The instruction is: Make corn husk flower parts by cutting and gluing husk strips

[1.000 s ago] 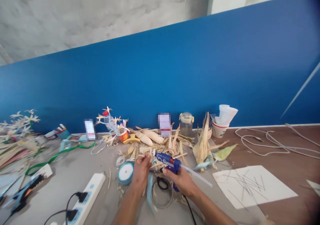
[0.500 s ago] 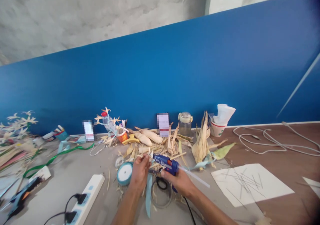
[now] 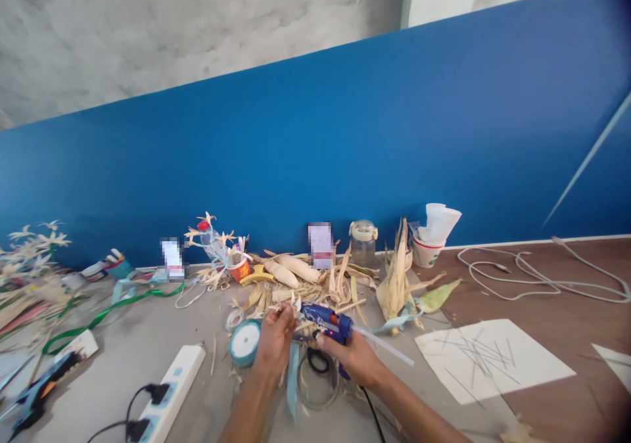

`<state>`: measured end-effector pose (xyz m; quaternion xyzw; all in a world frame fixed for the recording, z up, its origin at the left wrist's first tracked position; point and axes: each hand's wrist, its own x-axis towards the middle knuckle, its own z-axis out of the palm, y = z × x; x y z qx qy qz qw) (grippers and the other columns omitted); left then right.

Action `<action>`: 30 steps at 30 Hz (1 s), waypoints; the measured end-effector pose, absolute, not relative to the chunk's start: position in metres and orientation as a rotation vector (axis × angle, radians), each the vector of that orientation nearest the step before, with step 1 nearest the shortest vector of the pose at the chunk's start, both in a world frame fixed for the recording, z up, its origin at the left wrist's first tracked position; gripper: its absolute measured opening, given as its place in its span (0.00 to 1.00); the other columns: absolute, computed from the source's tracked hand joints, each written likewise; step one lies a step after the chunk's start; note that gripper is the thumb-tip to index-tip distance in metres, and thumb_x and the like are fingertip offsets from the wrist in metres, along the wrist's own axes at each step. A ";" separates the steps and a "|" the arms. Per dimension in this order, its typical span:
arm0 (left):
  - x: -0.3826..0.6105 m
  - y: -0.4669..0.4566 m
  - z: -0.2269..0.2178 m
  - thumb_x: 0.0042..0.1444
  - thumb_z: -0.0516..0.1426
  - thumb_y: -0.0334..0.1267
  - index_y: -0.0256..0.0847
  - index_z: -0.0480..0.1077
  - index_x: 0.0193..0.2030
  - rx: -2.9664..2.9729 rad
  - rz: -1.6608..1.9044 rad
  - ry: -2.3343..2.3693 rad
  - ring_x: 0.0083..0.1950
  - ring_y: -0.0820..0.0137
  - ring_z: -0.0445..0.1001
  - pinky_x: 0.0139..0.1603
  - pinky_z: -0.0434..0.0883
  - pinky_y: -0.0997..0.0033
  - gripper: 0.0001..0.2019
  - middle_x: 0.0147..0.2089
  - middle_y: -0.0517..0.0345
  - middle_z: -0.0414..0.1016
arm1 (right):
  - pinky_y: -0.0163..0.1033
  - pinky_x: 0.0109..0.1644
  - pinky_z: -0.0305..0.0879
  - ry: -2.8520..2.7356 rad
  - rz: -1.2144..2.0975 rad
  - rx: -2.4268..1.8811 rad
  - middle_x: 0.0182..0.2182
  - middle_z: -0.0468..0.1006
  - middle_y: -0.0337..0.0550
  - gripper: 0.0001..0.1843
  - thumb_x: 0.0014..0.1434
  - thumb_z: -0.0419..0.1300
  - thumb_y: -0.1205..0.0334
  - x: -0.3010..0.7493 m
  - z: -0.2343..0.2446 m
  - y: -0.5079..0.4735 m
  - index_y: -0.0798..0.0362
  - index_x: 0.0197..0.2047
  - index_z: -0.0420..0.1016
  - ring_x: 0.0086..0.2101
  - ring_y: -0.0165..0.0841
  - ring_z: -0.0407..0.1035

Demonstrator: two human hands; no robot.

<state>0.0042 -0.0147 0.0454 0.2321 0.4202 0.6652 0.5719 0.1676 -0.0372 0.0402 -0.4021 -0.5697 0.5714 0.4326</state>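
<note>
My right hand point(image 3: 355, 359) is wrapped round a blue hot glue gun point(image 3: 326, 318), its nozzle pointing left. A clear glue stick point(image 3: 387, 348) sticks out of the gun's back end. My left hand point(image 3: 276, 332) is closed in a pinch on a small pale husk flower point(image 3: 296, 302) just by the nozzle. A light blue ribbon point(image 3: 292, 384) hangs down beside the left wrist. The ribbon spool point(image 3: 245, 342) lies left of that hand. Below the gun are black-handled scissors point(image 3: 319, 362), partly covered, and a coil of grey wire point(image 3: 318, 400).
Corn husks point(image 3: 300, 271) are heaped behind my hands, with a lidded jar point(image 3: 363, 242) and a paper cup point(image 3: 428, 252) beyond. A power strip point(image 3: 177, 384) lies at left. Thin wires lie on a white sheet point(image 3: 493, 361) at right. Husk flowers point(image 3: 42, 242) stand far left.
The view has shifted very slightly. Both hands, the glue gun and the small flower stay in nearly the same place.
</note>
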 end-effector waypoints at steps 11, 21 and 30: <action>0.004 -0.015 0.051 0.27 0.73 0.39 0.36 0.68 0.22 0.539 1.528 0.943 0.19 0.82 0.59 0.28 0.67 0.77 0.20 0.18 0.71 0.63 | 0.51 0.54 0.63 -1.399 1.462 -0.916 0.42 0.79 0.46 0.30 0.47 0.64 0.41 0.169 0.044 -0.038 0.54 0.47 0.76 0.44 0.44 0.70; 0.004 -0.015 0.052 0.28 0.73 0.39 0.37 0.67 0.22 0.580 1.523 0.930 0.20 0.81 0.60 0.28 0.67 0.78 0.20 0.18 0.69 0.64 | 0.52 0.56 0.61 -1.361 1.516 -0.927 0.43 0.80 0.47 0.31 0.45 0.64 0.39 0.169 0.047 -0.037 0.54 0.45 0.77 0.45 0.45 0.69; 0.003 -0.015 0.052 0.28 0.73 0.39 0.37 0.68 0.21 0.588 1.527 0.943 0.20 0.81 0.59 0.27 0.67 0.77 0.19 0.17 0.70 0.63 | 0.53 0.57 0.60 -1.326 1.546 -0.853 0.41 0.80 0.46 0.30 0.45 0.66 0.41 0.168 0.047 -0.037 0.53 0.46 0.77 0.46 0.44 0.69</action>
